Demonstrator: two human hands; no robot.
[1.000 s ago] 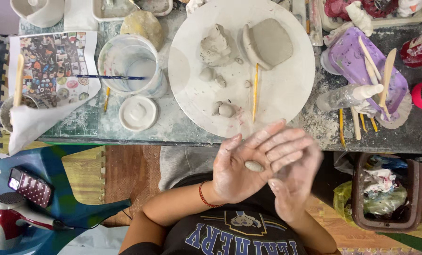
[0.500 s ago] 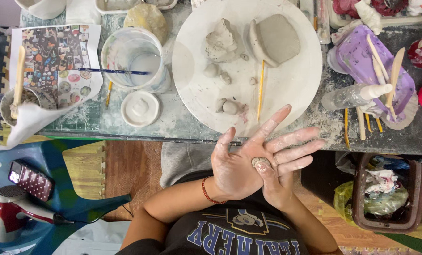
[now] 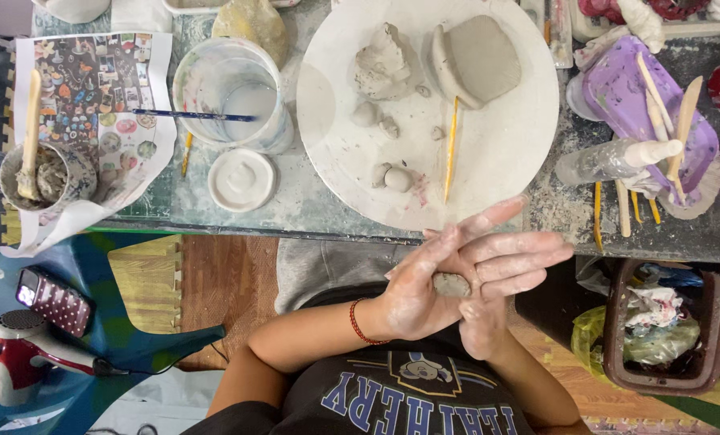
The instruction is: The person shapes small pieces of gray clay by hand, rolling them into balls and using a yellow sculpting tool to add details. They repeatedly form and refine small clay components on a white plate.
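Clay, grey and damp-looking: a small lump [image 3: 452, 283] is sitting pressed between the two palms, held below the near table edge [image 3: 295, 234] and above the lap. Left hand [image 3: 424, 286] is lying flat and open-fingered with the lump on its palm; right hand [image 3: 497, 278] is crossing it from beneath, fingers spread, so neither hand is clenching, both are pinning the lump flat between them. Directly ahead, a round white board [image 3: 497, 153] is overhanging the table edge, carrying a flat clay slab [image 3: 477, 58], a rough clay mound [image 3: 382, 63], several small clay balls [image 3: 396, 179] and a thin yellow stick [image 3: 451, 149]. Left of the board, a clear water tub [image 3: 235, 93] with a blue brush [image 3: 195, 115] across its rim and a white lid [image 3: 242, 179] are standing. Right of it, a purple tray [image 3: 618, 97] with wooden tools [image 3: 682, 125] is crowding the corner. A brown bin [image 3: 662, 330] is sitting to the right of the hands, a red hair dryer [image 3: 26, 354] far left on a blue seat. Open room is showing over the wooden floor [image 3: 223, 282] to the left.
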